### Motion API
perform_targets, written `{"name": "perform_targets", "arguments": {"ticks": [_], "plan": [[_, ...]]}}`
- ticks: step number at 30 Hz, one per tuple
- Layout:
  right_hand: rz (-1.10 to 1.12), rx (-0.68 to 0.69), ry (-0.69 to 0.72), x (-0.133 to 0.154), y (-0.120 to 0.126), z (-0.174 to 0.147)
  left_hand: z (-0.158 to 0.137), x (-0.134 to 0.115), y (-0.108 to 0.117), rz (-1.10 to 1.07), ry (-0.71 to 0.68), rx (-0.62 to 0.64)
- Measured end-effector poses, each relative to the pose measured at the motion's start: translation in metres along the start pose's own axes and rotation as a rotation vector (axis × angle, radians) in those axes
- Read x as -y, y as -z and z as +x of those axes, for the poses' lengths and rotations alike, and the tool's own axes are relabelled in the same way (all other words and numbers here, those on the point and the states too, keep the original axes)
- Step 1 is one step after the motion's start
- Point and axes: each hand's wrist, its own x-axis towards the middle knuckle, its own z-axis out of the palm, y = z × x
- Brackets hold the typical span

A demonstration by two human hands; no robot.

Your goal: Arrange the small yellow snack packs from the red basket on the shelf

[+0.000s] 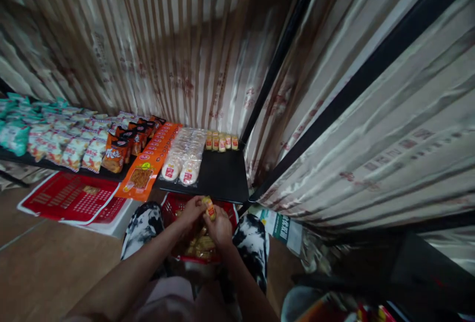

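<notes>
Between my two hands is a small yellow wrapped snack [209,208] with a red label. My left hand [193,210] grips its upper left end, and my right hand [220,225] pinches it from the lower right. Below them, between my knees, stands a red plastic basket [170,204] holding several gold-wrapped snacks [202,245]. A short row of similar yellow snacks [221,142] stands at the back right corner of the black shelf [226,176].
Left along the shelf lie packs of round white crackers [180,156], an orange pretzel bag [144,168], orange-black bags [115,153], white bags [76,151] and green bags [15,136]. Another red basket [70,196] is on the floor. A black post [278,60] rises behind the shelf corner.
</notes>
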Motion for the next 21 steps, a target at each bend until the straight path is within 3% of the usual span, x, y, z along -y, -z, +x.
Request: {"name": "perform_targets", "arguments": {"ticks": [11, 21], "plan": [[0.155, -0.044, 0.015, -0.001, 0.019, 0.018, 0.021, -0.015, -0.014, 0.397, -0.233, -0.079], [0.352, -0.150, -0.065, -0.012, 0.028, 0.054, 0.038, -0.043, -0.043, 0.155, -0.215, -0.141]]}}
